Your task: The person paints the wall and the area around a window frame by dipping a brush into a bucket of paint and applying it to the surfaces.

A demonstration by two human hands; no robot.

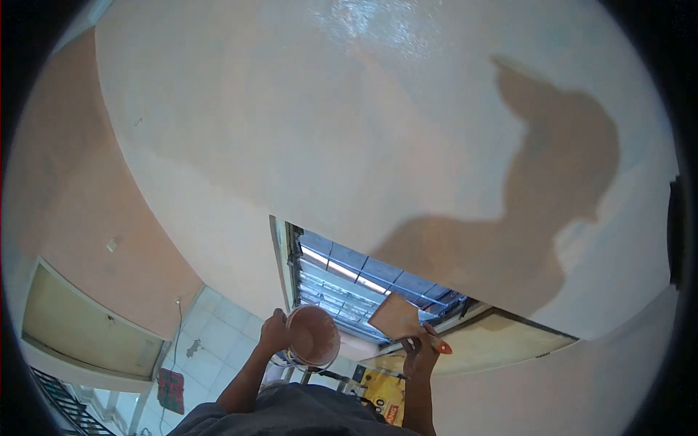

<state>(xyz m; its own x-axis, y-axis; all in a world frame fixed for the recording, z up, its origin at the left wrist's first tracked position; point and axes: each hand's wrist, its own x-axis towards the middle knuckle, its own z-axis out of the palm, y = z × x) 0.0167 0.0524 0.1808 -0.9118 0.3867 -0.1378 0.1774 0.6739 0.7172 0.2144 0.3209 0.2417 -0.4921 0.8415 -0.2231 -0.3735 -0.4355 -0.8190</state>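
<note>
My left hand grips a small bucket by the side of its rim. The bucket is tilted toward me, and its inside is coated pinkish-peach. To its right, my right hand is closed around a wide, flat tool with a peach-smeared, roughly square face; its orange handle end sticks out past the fingers. The tool is held apart from the bucket, overlapping the window in this view. A large pale wall fills the space in front, with a glossy, wet-looking patch at the top.
Below the wall is a louvred window with bars. Doors stand at the left and right. A red mat lies on the tiled floor, near a railing. Something yellow with printing is below me.
</note>
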